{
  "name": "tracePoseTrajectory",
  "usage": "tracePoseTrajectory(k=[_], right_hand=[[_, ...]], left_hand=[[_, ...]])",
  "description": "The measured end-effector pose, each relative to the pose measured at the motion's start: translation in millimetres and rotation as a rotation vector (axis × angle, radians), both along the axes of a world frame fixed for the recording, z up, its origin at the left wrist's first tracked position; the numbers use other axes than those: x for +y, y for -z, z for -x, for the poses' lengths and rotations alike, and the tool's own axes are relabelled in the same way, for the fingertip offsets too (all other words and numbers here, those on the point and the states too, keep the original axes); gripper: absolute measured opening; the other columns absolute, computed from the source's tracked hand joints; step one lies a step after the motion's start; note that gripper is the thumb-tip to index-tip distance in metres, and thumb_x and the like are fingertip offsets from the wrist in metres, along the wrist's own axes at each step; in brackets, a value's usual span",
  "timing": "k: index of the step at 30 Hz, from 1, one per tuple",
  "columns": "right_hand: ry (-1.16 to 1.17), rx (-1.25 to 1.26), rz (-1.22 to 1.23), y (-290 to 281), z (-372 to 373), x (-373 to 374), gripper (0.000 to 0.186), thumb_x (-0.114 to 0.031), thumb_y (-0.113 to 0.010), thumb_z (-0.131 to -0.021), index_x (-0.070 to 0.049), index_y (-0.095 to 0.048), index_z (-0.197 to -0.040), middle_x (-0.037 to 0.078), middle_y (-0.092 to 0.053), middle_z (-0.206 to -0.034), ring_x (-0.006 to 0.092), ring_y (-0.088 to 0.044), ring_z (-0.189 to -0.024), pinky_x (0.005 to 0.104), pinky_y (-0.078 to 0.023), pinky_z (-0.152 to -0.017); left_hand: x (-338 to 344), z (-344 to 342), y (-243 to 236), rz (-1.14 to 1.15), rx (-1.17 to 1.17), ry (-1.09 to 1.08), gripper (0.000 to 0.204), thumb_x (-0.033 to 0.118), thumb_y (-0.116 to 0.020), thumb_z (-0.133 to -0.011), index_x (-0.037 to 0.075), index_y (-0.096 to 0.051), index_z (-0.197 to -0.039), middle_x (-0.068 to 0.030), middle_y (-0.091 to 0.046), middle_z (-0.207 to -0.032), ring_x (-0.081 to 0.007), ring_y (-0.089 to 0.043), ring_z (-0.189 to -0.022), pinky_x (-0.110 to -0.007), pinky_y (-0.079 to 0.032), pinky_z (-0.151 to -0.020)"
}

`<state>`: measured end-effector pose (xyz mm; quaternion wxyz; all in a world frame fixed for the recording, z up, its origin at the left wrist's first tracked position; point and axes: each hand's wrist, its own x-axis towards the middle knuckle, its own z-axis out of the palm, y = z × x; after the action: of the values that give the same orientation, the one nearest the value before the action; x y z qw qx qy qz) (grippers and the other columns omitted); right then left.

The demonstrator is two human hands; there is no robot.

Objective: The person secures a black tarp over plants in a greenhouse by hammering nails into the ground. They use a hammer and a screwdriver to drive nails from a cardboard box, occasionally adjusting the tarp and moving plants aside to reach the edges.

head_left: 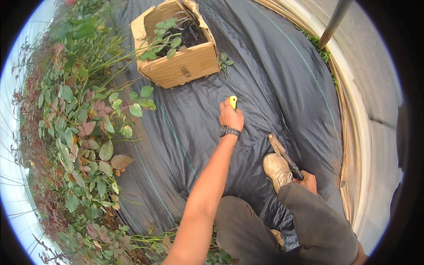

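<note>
My left hand (231, 116), with a dark watch on its wrist, reaches out over the black ground sheet. Its fingers are closed around a small yellow-and-black object (233, 101), mostly hidden in the fist, so its kind is unclear. Close to my right knee, my right hand (309, 182) grips the dark handle of a hand tool (285, 154). The tool's tan, dirt-coloured end lies beside and above the toe of my light shoe (276, 170), pointing away from me. Part of the right hand is hidden behind the knee.
Ahead stands an open cardboard box (179, 66) holding black items, with a leafy stem reaching over it. Leafy rose bushes (88, 145) line the left. A cut sprig (225, 62) lies beside the box. A metal pole (333, 26) and plastic wall (375, 79) are at the right.
</note>
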<state>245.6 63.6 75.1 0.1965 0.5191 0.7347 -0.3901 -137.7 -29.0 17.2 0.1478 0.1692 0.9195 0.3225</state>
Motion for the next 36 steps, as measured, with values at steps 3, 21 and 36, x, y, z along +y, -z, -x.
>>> tracePoseTrajectory(k=[3, 21, 36], right_hand=[[0.011, -0.026, -0.014, -3.2, -9.7, 5.1, 0.031, -0.028, -0.084, -0.079, -0.005, -0.072, -0.096, 0.023, -0.072, -0.086, 0.0426, -0.071, -0.087, 0.0494, -0.053, -0.077], [-0.020, 0.020, -0.018, 10.8, -15.7, 7.5, 0.034, -0.029, -0.084, -0.078, -0.004, -0.072, -0.097, 0.024, -0.072, -0.088, 0.0443, -0.070, -0.088, 0.0506, -0.052, -0.078], [0.043, 0.230, 0.118, 44.4, -26.5, 8.4, 0.021, -0.011, -0.081, -0.081, 0.001, -0.064, -0.084, 0.007, -0.063, -0.069, 0.0146, -0.057, -0.067, 0.0339, -0.049, -0.066]], left_hand=[[16.2, 20.9, -46.5, -0.315, 0.336, -0.112, 0.041, 0.005, -0.073, -0.079, 0.002, -0.061, -0.119, -0.0225, -0.064, -0.108, -0.0446, -0.064, -0.102, -0.051, -0.053, -0.087], [-13.0, 136.4, -176.4, 0.384, 0.531, 0.357, 0.029, 0.025, -0.082, -0.084, 0.009, -0.067, -0.102, -0.0186, -0.073, -0.092, -0.0409, -0.070, -0.092, -0.053, -0.054, -0.078], [-97.4, -129.8, -188.3, 0.139, 0.380, 0.355, 0.016, 0.003, -0.065, -0.076, 0.008, -0.060, -0.090, -0.0084, -0.063, -0.080, -0.0290, -0.063, -0.083, -0.042, -0.048, -0.072]])
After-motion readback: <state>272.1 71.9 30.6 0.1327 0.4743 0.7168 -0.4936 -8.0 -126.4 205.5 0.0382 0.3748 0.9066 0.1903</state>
